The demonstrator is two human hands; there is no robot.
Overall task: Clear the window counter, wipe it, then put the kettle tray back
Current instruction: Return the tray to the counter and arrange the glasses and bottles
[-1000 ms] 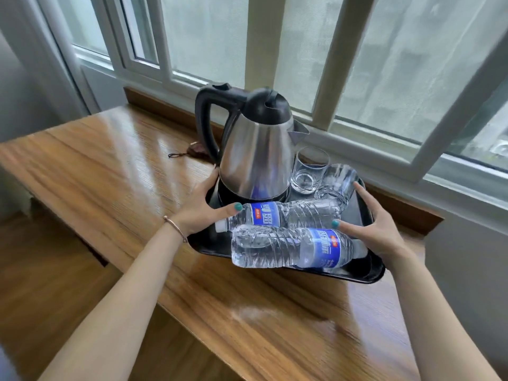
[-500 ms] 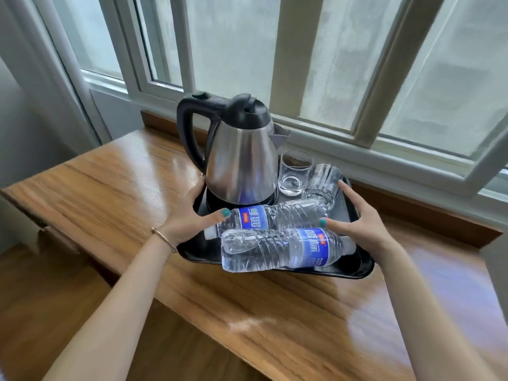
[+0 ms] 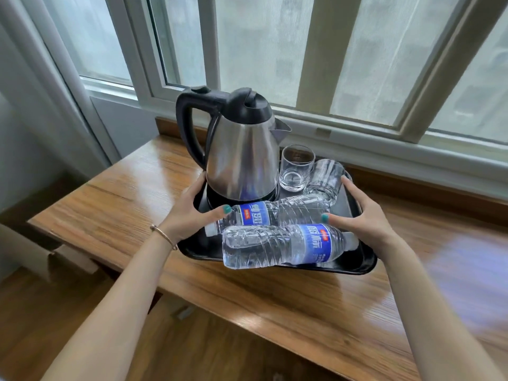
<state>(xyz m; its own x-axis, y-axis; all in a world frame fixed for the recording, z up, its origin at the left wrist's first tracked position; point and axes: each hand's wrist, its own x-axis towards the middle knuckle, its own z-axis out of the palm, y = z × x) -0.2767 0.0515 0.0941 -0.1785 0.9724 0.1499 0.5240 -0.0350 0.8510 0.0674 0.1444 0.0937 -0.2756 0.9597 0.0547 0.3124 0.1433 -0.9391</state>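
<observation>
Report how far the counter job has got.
Done: nothing visible proves the wipe. In hand: left hand and right hand grip the black tray, loaded with kettle, glasses and bottles, over the wooden counter. Left: cannot tell whether it's leaving or returning.

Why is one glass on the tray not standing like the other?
It is tipped: the right glass leans on its side by the right hand, while the left glass stands upright with its mouth up.

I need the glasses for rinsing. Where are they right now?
Both glasses stand on the black tray's far right corner, right of the kettle.
</observation>
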